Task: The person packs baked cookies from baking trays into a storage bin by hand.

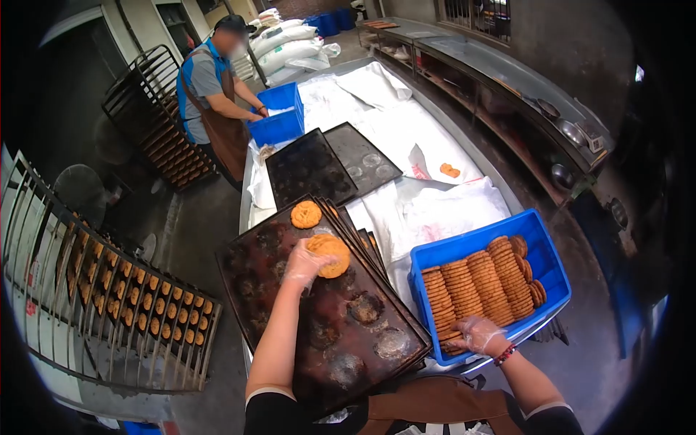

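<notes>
My left hand (304, 264), in a clear glove, grips a round golden biscuit (330, 255) above the dark baking tray (290, 326). Another biscuit (306, 214) lies at the tray's far corner. More dark trays are stacked under this one. To the right, a blue crate (540, 250) holds rows of upright stacked biscuits (458, 290). My right hand (478, 336), gloved too, reaches over the crate's near edge, its fingers on the biscuits at the near end of the left rows.
Two dark trays (308, 167) lie on the white-covered table (428, 138). A co-worker (210, 94) reaches into a second blue crate (275, 130). Racks of biscuits (145, 312) stand left, a long metal bench (507, 69) right, and white sacks (286, 51) at the back.
</notes>
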